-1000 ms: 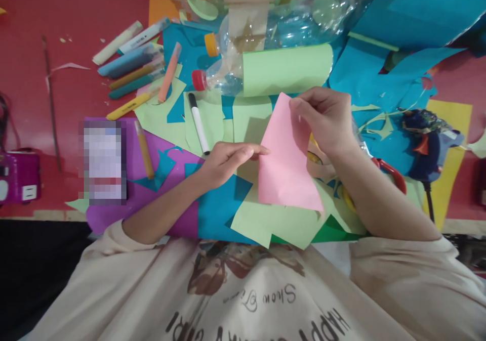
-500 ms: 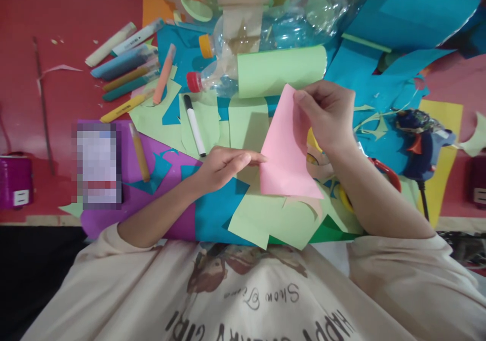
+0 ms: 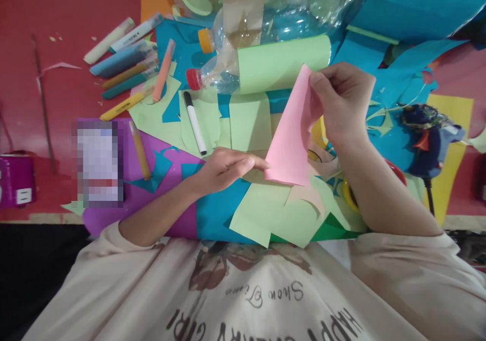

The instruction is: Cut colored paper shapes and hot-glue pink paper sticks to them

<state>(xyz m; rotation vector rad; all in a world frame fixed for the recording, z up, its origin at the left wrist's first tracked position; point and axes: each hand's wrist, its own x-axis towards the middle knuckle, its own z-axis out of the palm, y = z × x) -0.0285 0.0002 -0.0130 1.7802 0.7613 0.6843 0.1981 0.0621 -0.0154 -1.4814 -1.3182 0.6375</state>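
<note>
pink paper [image 3: 288, 138] now higher, pinched by right hand [image 3: 343, 100]; left hand [image 3: 224, 169] touching it, grip unclear; shirt [image 3: 212, 303] lettered "happy"

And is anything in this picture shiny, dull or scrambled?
In the head view, bright glints dot the clear plastic bottle with the orange cap; also in the head view, coarse square pixels hide detail on the dark-edged rectangular device; in that head view, the pink paper sheet looks matte.

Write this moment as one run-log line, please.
right hand: pinches pink paper near top | left hand: touches its lower left edge | black-capped marker: on green paper
</note>
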